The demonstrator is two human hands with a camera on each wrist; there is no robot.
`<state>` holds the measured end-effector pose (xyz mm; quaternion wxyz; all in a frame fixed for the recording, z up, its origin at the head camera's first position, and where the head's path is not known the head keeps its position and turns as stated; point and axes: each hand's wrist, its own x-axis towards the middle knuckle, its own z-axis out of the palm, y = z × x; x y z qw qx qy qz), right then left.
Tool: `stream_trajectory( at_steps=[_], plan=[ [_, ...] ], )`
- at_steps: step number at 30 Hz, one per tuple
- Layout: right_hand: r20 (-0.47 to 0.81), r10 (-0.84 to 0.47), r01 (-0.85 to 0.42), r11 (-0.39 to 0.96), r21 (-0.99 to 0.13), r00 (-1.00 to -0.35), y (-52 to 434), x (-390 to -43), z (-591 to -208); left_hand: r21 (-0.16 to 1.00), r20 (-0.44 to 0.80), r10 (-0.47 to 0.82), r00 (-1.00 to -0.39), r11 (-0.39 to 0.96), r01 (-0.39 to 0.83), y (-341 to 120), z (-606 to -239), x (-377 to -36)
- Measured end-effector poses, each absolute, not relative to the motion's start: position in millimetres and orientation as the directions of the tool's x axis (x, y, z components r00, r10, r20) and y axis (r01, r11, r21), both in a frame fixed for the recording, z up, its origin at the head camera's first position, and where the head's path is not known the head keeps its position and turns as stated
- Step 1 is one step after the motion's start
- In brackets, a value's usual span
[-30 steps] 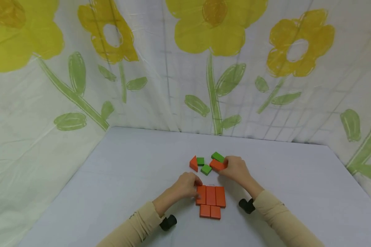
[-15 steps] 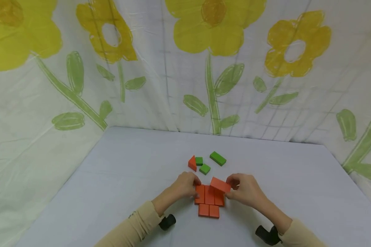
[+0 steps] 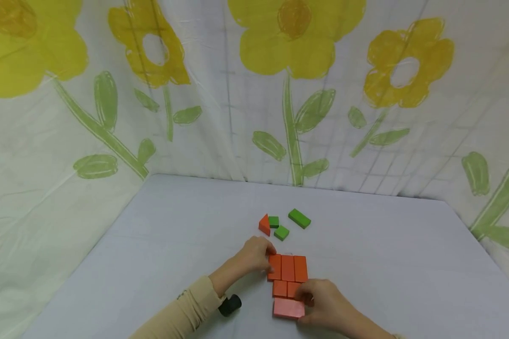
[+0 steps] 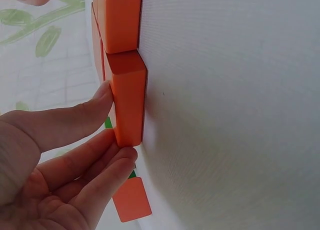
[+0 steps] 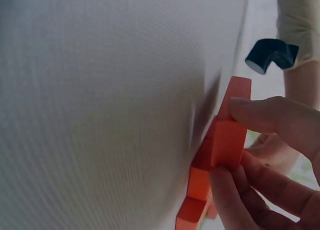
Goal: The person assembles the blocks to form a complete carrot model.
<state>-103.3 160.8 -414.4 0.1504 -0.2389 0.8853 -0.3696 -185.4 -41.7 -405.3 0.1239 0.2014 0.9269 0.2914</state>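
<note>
My right hand (image 3: pixel 328 303) pinches a red rectangular block (image 3: pixel 289 308) between thumb and fingers, just on the near side of two short red blocks (image 3: pixel 280 288). In the right wrist view that held block (image 5: pixel 227 145) is tilted close over the white surface. My left hand (image 3: pixel 254 254) has thumb and fingertips on the leftmost long red block (image 3: pixel 275 263), the end one of three standing side by side. Seen from the left wrist, the thumb presses one face of this block (image 4: pixel 129 100) and the fingertips touch its end.
Toward the back of the white table (image 3: pixel 195 212) lie a red triangular block (image 3: pixel 265 225), two small green blocks (image 3: pixel 282 232) and a longer green block (image 3: pixel 299 218). A flower-painted curtain (image 3: pixel 220 141) hangs behind the table. A black wrist camera (image 3: pixel 230 305) sits under the left sleeve.
My right hand has lifted the red block from beside the long green one and carried it toward me, over the row, to below the short red blocks. My left hand has stayed put.
</note>
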Motion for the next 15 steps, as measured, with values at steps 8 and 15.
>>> stream_trajectory(
  at_steps=[8,15],
  plan=[
    [-0.100,-0.529,-0.329,0.653,-0.682,-0.842,154.8,-99.2,-416.0,0.592,-0.114,0.454,-0.884,0.745,0.306,-42.7,-406.9,-186.3],
    [-0.106,-0.515,-0.333,0.683,-0.650,-0.850,149.7,-96.1,-414.1,0.588,-0.128,0.443,-0.887,0.754,0.292,-43.4,-408.4,-187.7]
  ],
)
